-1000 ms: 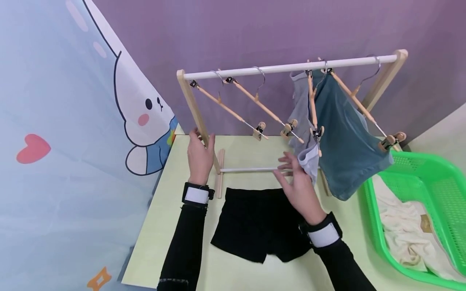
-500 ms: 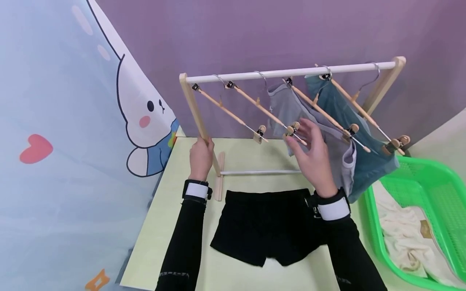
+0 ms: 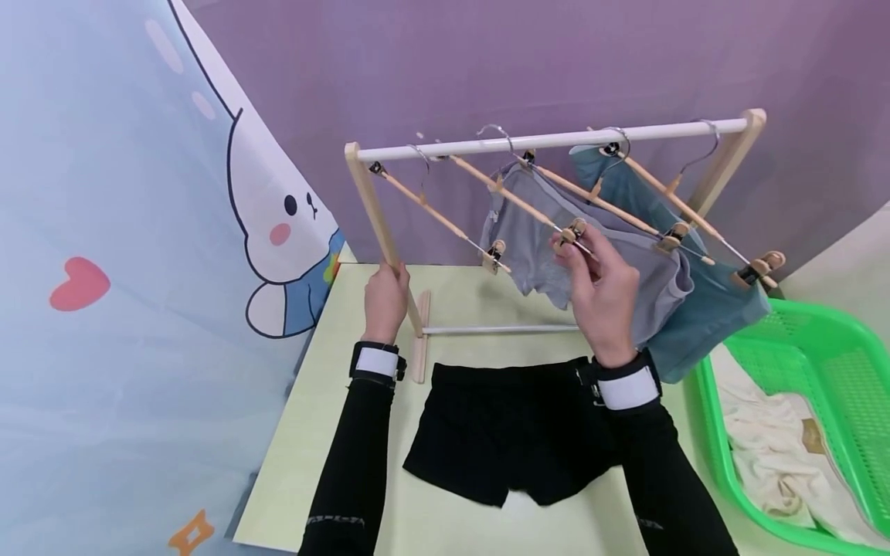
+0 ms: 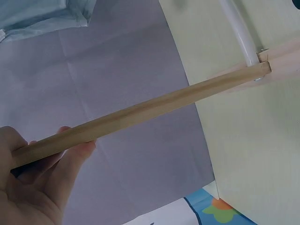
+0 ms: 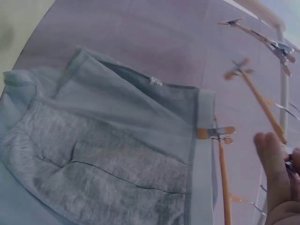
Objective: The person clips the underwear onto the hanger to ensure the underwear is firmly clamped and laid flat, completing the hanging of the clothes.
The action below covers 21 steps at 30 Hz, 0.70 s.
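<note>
My left hand (image 3: 386,303) grips the left wooden post (image 3: 373,208) of a small clothes rack; the left wrist view shows fingers and thumb around the post (image 4: 140,112). My right hand (image 3: 606,301) pinches the near clip (image 3: 572,230) of a bare wooden clip hanger (image 3: 511,195), second from the left. Whether this hanger's hook rests on the white rail (image 3: 556,140) I cannot tell. Just right of it, grey shorts (image 3: 531,232) hang from another hanger, partly behind my right hand. Teal shorts (image 3: 702,340) hang farthest right.
Black shorts (image 3: 514,432) lie flat on the pale table under my forearms. Another bare hanger (image 3: 438,216) hangs at the rail's left end. At right stands a green basket (image 3: 851,340) holding a cream garment (image 3: 772,440). A purple wall (image 3: 556,62) stands behind the rack.
My right hand has risen from beside the grey shorts to the hanger's near clip, and now pinches it. The grey shorts have swung left. My left hand has closed around the post.
</note>
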{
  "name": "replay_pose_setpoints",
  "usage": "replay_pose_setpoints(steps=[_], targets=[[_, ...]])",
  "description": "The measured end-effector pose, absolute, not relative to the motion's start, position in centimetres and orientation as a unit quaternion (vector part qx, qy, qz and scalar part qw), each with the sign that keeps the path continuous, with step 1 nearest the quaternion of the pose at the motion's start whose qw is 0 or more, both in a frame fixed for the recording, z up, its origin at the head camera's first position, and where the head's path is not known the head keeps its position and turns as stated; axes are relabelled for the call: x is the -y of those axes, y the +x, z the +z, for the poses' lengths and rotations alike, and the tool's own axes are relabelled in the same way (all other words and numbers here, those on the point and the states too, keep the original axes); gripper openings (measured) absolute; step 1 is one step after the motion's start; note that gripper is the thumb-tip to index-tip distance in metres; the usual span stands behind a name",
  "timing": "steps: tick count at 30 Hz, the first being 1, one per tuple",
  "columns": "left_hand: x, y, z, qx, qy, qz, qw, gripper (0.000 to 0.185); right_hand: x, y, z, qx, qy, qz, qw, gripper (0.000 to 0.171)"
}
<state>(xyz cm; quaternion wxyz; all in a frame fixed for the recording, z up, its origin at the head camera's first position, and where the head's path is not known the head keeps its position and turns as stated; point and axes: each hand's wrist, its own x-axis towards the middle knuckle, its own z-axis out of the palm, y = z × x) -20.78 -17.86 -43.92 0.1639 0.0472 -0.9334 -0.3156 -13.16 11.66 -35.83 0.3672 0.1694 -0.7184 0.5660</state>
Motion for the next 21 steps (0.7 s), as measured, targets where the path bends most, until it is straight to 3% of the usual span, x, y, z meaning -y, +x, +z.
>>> replay_pose_setpoints(steps=[9,16,21], targets=[[18.6,-21.3,-43.6,0.932,0.047,-0.312,0.18,0.038,-12.1,-11.8,-36.7,0.704,0.156,0.569,0.396,0.026],[18.5,-21.0,-44.9,0.931,0.036,-0.328,0.159,0.038,-13.8,-9.9,-42.2,0.733,0.117,0.545,0.391,0.032],[17.9,-21.0,-45.7,0.925,0.01,-0.35,0.146,0.038,-15.6,-8.2,-46.5,0.792,0.068,0.493,0.353,0.031]])
